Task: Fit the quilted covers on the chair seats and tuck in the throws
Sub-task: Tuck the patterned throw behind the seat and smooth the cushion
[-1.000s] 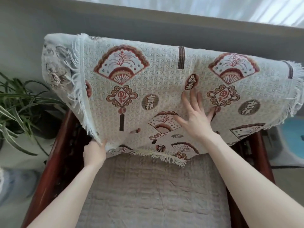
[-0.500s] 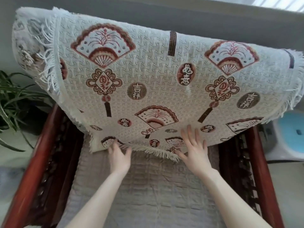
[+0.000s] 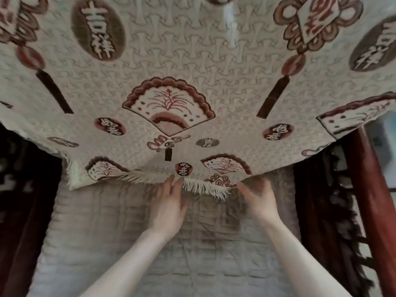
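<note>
The throw (image 3: 192, 71) hangs down the chair (image 3: 372, 189) back, its fringe (image 3: 205, 187) just above the cover (image 3: 192, 264) on the seat. The left hand (image 3: 169, 209) touches the fringe, fingers straight and close together; the right hand (image 3: 259, 200) curls at the hem (blurred, so whether it pinches is unclear).

Dark red wooden chair frame (image 3: 370, 189) rises either side; blurred pale floor (image 3: 391, 172) far right.

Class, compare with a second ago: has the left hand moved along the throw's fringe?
Yes. The left hand moved right, away from the chair's left armrest, to the middle of the fringe.
</note>
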### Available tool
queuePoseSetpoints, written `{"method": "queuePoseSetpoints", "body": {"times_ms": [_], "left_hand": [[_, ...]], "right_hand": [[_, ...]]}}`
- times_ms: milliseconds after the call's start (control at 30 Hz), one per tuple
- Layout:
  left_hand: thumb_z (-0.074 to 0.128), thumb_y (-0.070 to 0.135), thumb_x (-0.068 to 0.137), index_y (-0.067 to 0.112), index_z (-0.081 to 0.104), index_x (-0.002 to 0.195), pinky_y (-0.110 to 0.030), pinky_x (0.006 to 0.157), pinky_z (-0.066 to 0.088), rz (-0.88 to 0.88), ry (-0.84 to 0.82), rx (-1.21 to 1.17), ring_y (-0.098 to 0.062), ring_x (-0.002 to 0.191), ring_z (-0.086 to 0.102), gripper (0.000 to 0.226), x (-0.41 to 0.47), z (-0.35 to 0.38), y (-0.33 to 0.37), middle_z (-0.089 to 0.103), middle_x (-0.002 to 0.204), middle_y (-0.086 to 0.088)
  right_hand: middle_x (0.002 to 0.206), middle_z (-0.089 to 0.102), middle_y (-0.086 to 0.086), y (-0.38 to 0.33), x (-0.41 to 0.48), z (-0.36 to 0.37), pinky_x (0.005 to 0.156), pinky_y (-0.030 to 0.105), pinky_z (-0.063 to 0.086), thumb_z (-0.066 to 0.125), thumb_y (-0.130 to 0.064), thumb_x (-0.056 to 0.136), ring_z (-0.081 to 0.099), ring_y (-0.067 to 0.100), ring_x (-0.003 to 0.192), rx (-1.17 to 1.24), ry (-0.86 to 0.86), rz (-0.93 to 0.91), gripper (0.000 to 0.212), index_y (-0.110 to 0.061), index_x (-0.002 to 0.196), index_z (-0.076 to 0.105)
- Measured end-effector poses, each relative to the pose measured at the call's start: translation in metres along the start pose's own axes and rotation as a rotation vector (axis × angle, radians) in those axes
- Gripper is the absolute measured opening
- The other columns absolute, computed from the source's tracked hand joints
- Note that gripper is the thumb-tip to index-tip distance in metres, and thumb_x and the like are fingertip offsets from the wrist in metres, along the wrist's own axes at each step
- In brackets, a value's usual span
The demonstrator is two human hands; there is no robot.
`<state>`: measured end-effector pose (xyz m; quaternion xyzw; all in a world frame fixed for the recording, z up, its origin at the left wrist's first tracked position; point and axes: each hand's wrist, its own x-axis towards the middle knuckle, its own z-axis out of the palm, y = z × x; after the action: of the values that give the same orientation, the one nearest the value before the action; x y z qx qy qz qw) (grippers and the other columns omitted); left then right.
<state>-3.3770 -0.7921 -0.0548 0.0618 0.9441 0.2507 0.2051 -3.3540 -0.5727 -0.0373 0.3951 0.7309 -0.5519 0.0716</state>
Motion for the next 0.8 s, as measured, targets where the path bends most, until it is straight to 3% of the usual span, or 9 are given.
{"method": "queuePoseSetpoints", "body": {"times_ms": [33,133,233,300,333,433,600,700,800], "left_hand": [[0.055,0.028,0.096,0.023,0.020,0.153,-0.043,0.112,0.028,0.045,-0.013,0.070,-0.029,0.143,0.020,0.067,0.005,0.007,0.001,0.015,0.159,-0.006],[0.056,0.027,0.095,0.025,0.026,0.152,-0.047,0.111,0.029,0.129,-0.001,0.181,-0.028,0.144,0.019,0.064,0.024,0.024,0.004,0.017,0.159,-0.005],[0.072,0.017,0.083,0.017,0.050,0.140,-0.055,0.099,0.040,0.201,0.021,0.206,-0.037,0.136,0.036,0.061,0.037,0.038,0.004,0.037,0.151,-0.013],[0.081,0.014,0.071,0.015,0.058,0.131,-0.056,0.089,0.045,0.234,0.020,0.254,-0.041,0.127,0.048,0.064,0.043,0.043,0.002,0.047,0.143,-0.018],[0.084,0.013,0.065,0.015,0.061,0.127,-0.056,0.085,0.048,0.241,0.022,0.272,-0.042,0.121,0.053,0.066,0.044,0.045,0.002,0.051,0.139,-0.019],[0.090,0.011,0.056,0.015,0.065,0.121,-0.055,0.078,0.051,0.260,0.045,0.313,-0.042,0.113,0.059,0.070,0.046,0.049,0.003,0.057,0.132,-0.019],[0.084,0.005,0.066,0.014,0.062,0.125,-0.057,0.088,0.046,0.264,0.059,0.261,-0.043,0.119,0.055,0.063,0.039,0.055,0.003,0.054,0.136,-0.020],[0.083,0.006,0.068,0.014,0.062,0.125,-0.057,0.089,0.045,0.267,0.066,0.263,-0.042,0.118,0.057,0.062,0.035,0.056,0.002,0.056,0.135,-0.018],[0.083,0.008,0.070,0.017,0.063,0.123,-0.057,0.090,0.045,0.271,0.049,0.258,-0.039,0.114,0.059,0.057,0.028,0.054,0.005,0.059,0.131,-0.016]], "right_hand": [[0.106,0.068,0.001,0.005,0.011,0.002,0.096,0.045,0.049,0.085,-0.037,0.070,0.064,0.021,0.098,0.048,0.000,-0.014,0.065,-0.013,0.121,0.053],[0.111,0.069,0.004,0.012,0.038,0.007,0.089,0.025,0.053,0.079,-0.014,0.079,0.067,0.013,0.099,0.183,0.016,-0.079,0.050,-0.007,0.123,0.056],[0.080,0.071,0.001,0.021,0.052,0.008,0.068,0.032,0.050,0.075,-0.014,0.084,0.062,0.013,0.068,0.233,0.069,-0.086,0.020,-0.005,0.099,0.067],[0.063,0.066,-0.008,0.026,0.052,0.008,0.059,0.025,0.048,0.074,-0.015,0.084,0.060,0.006,0.056,0.218,0.031,-0.086,0.015,-0.002,0.090,0.071],[0.064,0.066,-0.010,0.028,0.050,0.008,0.058,0.021,0.048,0.073,-0.011,0.084,0.062,0.003,0.057,0.229,0.026,-0.086,0.011,-0.001,0.088,0.070],[0.077,0.068,-0.009,0.028,0.036,0.005,0.059,0.010,0.048,0.069,0.003,0.084,0.064,-0.006,0.065,0.290,0.074,-0.105,0.011,-0.005,0.091,0.067],[0.097,0.075,0.001,0.028,0.024,0.005,0.074,0.027,0.055,0.071,0.002,0.081,0.070,0.016,0.091,0.366,-0.012,-0.030,0.026,-0.009,0.104,0.068],[0.096,0.075,-0.007,0.023,0.021,0.001,0.074,0.025,0.055,0.074,0.002,0.078,0.071,0.011,0.092,0.400,-0.069,-0.025,0.030,-0.019,0.099,0.069],[0.097,0.075,-0.006,0.025,0.013,-0.007,0.085,0.032,0.053,0.074,0.008,0.074,0.070,0.013,0.094,0.509,-0.005,-0.004,0.034,-0.017,0.096,0.070]]}}
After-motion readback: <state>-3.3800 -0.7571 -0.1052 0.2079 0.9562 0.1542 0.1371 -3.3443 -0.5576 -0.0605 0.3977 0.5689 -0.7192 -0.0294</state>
